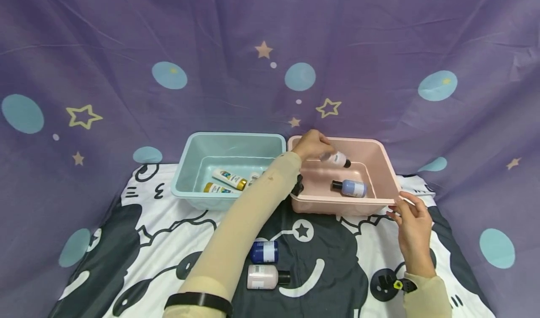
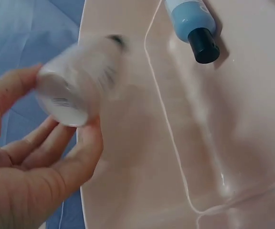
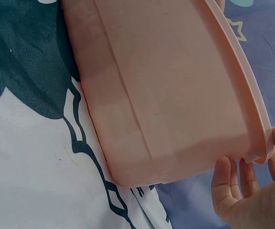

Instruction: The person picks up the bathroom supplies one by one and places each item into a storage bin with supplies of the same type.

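Observation:
My left hand (image 1: 313,145) reaches over the pink bin (image 1: 337,208) and pinches a pale bottle with a black cap (image 1: 338,159) near its base. In the left wrist view this bottle (image 2: 73,86) is tilted and blurred, base towards the palm, thumb and fingertips on opposite sides. A light blue bottle with a black cap (image 1: 353,188) lies on its side on the bin's floor. At the bin's front right corner, my right hand (image 1: 415,231) grips the rim. The right wrist view shows its thumb on one side of the rim and fingertips (image 3: 222,179) beneath the other.
To the left stands a light teal bin (image 1: 236,134) with white tubes (image 1: 228,178) inside, partly hidden by my left arm. A dark blue bottle (image 1: 265,252) and a pale pink bottle (image 1: 262,277) lie on the patterned cloth in front. A purple curtain (image 1: 236,97) hangs behind the bins.

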A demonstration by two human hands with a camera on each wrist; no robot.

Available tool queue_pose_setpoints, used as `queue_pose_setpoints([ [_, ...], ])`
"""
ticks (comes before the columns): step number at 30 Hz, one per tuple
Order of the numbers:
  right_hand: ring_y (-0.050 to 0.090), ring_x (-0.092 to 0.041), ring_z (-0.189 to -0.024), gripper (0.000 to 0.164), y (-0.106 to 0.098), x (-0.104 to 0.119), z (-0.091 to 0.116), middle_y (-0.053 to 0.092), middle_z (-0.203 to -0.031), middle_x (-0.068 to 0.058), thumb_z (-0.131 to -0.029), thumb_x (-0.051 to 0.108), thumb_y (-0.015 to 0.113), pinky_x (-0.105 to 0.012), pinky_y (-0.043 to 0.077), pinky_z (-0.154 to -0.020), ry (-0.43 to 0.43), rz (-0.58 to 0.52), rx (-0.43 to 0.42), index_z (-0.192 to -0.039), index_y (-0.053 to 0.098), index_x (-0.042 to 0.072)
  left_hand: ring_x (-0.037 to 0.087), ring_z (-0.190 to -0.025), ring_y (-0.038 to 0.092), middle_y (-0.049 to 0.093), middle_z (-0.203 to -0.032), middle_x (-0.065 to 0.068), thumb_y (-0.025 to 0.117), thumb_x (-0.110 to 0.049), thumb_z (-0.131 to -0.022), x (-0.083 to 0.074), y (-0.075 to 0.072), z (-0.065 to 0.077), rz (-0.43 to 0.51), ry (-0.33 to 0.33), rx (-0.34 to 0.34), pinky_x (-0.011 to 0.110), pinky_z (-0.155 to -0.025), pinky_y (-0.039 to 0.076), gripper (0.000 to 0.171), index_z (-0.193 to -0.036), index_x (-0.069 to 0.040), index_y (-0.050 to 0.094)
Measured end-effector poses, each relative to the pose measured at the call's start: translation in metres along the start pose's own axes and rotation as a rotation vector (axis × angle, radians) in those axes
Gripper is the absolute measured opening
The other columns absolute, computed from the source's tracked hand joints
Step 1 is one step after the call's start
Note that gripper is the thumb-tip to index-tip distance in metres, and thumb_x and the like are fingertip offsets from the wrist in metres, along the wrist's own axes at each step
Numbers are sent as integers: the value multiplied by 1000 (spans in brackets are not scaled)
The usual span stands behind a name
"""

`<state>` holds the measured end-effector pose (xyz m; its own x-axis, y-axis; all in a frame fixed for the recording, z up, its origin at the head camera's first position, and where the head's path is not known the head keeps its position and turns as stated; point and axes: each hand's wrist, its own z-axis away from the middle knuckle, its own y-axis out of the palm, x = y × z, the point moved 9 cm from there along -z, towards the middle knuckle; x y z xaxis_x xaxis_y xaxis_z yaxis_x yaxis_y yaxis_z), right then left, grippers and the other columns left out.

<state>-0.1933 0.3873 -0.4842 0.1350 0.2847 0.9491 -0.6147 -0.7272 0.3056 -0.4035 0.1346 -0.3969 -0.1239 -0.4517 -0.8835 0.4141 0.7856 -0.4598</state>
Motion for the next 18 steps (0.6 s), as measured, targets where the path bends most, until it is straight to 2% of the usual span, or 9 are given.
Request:
queue_pose_setpoints([
  [4,66,-21,-77,32,4,-2,0,67,-96,-10,-92,4,72,-29,57,-63,15,18,8,-122,64,-1,13,-83,68,73,-96,-2,80,-20,-85,6,-11,2,17,-38,-70,25,-75,54,24,-106,-9,78],
  [8,66,-20,-78,31,5,-2,-2,66,-97,-9,-93,5,71,-28,57,-63,11,37,5,-123,64,0,19,-81,72,73,-94,1,79,-18,-87,5,-17,8,170,-42,-57,28,-73,57,26,-110,-7,74],
  [12,66,-21,-79,30,5,-2,-4,66,-100,-10,-93,6,71,-28,57,-63,18,40,2,-123,65,1,30,-92,71,72,-95,8,78,-11,-87,-4,-27,25,317,30,-54,30,-73,58,33,-115,3,69],
  [15,66,-21,-79,31,4,-4,-5,67,-100,-10,-93,6,72,-28,57,-63,30,30,-1,-122,65,2,28,-95,70,72,-100,10,77,-10,-87,-9,-38,44,350,96,-71,32,-75,59,34,-117,4,69],
  [18,66,-21,-78,31,3,-5,-5,67,-98,-9,-93,5,72,-28,57,-62,32,20,-2,-123,64,1,20,-93,70,72,-107,11,76,-11,-88,-9,-49,65,322,137,-84,32,-77,58,32,-118,0,69],
])
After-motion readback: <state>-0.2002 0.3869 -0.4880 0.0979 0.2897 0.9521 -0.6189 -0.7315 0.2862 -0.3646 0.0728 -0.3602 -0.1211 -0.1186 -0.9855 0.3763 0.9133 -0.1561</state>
